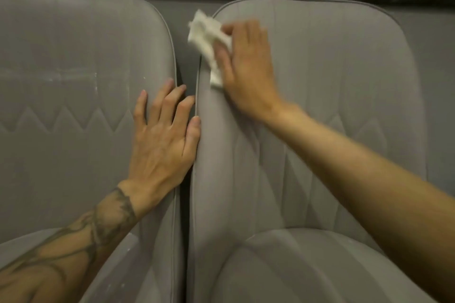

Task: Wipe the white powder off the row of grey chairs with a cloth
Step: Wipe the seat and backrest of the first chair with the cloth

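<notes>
Specks of white powder [95, 79] lie on the left grey stitched-fabric chair [61, 56], left of and nearer than the crumpled white cloth [206, 34]. The cloth runs far-to-near along the left edge of the right grey fabric chair [332, 81]. The right hand [246, 64] presses it there; blur hides whether the fingers curl round it. The left hand [162, 140], flat and spread, rests nearer the specks, holding nothing.

Two grey chairs stand side by side. The left hand [163, 135] lies flat on the back of the left chair [61, 56], at its right edge. Its fingers are spread, and the tips reach the gap between the chairs. The right hand [246, 69] looks blurry. It presses a white cloth [208, 39] on the back of the right chair [332, 76], at the left edge near the top corner. Small white specks [95, 79] dot the left chair.
</notes>
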